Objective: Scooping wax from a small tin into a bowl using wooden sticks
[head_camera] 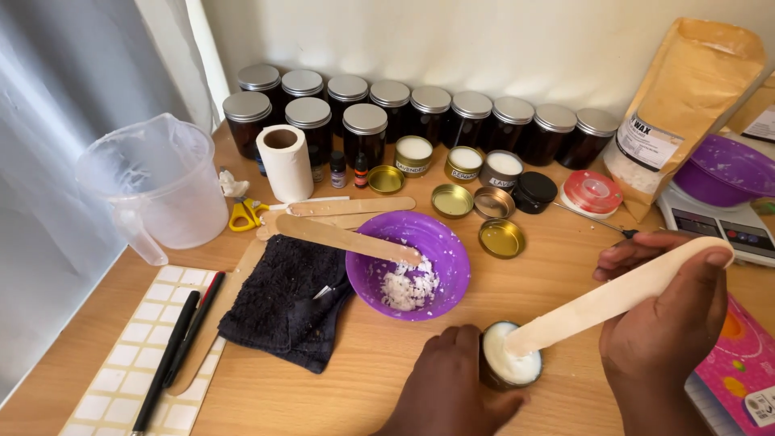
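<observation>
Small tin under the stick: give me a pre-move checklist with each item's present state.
1. Left hand steadies the small tin: ok, fingers against its side.
2. Right hand grips the wooden stick: ok.
3. Stick tip in the white wax: ok, it touches the tin's filling.
4. Tin upright on the table: ok.
5. Wax soft or set: cannot tell.
6. Purple bowl apart from the tin: ok, with a second stick resting on it.
</observation>
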